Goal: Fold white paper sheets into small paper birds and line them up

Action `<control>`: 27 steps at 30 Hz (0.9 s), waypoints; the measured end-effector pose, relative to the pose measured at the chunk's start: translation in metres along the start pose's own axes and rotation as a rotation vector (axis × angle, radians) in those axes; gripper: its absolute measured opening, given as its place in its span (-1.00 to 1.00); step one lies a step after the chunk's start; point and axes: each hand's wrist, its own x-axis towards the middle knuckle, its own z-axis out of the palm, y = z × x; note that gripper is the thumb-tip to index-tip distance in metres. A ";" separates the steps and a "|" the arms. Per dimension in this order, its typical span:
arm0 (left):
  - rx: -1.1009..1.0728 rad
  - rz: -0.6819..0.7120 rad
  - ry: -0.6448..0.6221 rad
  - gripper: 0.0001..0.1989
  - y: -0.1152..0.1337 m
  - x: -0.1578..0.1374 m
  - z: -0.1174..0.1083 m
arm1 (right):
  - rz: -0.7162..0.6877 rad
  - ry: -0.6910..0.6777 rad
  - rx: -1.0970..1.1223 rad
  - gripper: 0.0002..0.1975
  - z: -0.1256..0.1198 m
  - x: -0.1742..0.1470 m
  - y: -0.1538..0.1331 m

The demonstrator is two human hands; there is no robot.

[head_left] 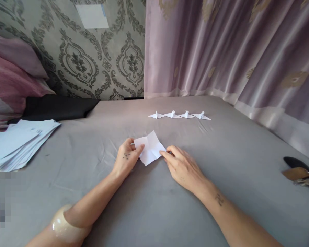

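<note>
A small square sheet of white paper (152, 148) with crease lines is held between my two hands, one corner pointing away from me. My left hand (128, 154) pinches its left corner, thumb on top and fingers behind. At the right corner, my right hand (181, 164) grips the edge between thumb and fingertips. Beyond the sheet, several folded white paper birds stand in a row on the grey cloth (113, 202); the leftmost paper bird (156, 115) lies straight above the sheet.
A stack of white papers (20, 142) lies at the left, before a black folded item (59, 107) and pink fabric (12, 75). A brown and black object (297, 173) with metal parts sits at the right edge. Patterned wallpaper (77, 65) and a pink curtain (190, 51) bound the back.
</note>
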 end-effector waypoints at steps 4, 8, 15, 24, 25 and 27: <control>0.155 0.044 0.074 -0.70 -0.007 0.006 -0.005 | 0.033 -0.036 0.029 -0.70 -0.004 -0.001 -0.007; 0.430 0.203 0.203 -0.51 -0.021 0.018 -0.017 | 0.046 -0.048 0.026 -0.70 -0.003 -0.001 -0.010; 1.008 0.856 0.189 -0.84 -0.020 0.002 -0.006 | 0.040 -0.043 -0.027 -0.72 -0.003 0.003 -0.012; 1.253 0.891 -0.094 -0.87 -0.009 -0.032 0.014 | 0.025 0.018 0.023 -0.73 -0.002 0.000 -0.007; 1.278 0.901 -0.111 -0.85 -0.010 -0.030 0.012 | 0.029 0.016 0.027 -0.74 -0.001 0.001 -0.006; 1.306 0.921 -0.142 -0.82 -0.010 -0.027 0.010 | 0.037 0.008 0.028 -0.74 -0.001 0.002 -0.006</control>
